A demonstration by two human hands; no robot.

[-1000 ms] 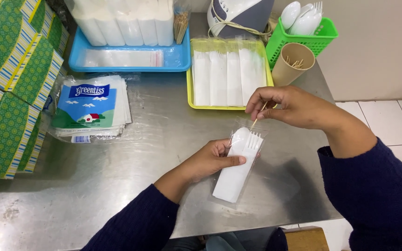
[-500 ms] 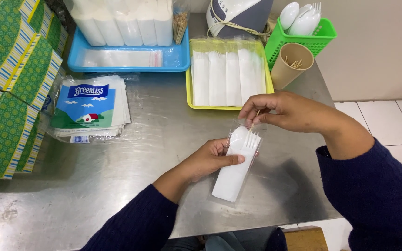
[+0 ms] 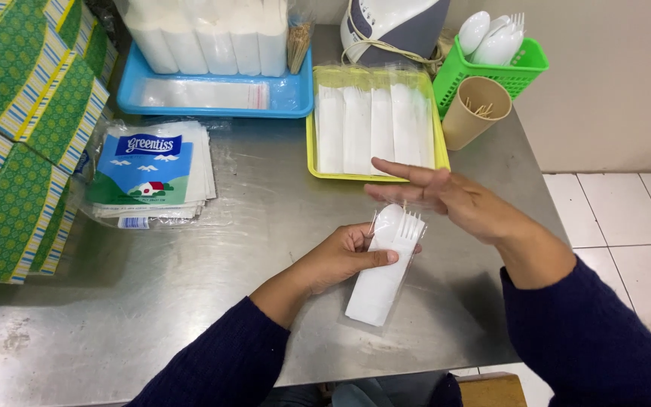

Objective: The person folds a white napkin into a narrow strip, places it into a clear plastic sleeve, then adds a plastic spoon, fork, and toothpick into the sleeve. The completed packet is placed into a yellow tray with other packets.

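While you work at the steel table [image 3: 190,301], white floor tiles show beyond its right edge, and bare metal lies around your hands. Your left hand [image 3: 340,260] grips a clear cutlery packet [image 3: 382,279], with a white napkin, fork and seemingly a spoon inside. Your right hand [image 3: 446,197] hovers open, just above.

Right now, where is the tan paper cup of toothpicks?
In the head view the tan paper cup stands at the table's far right, between the yellow tray of wrapped packets and the green basket of white plastic cutlery.
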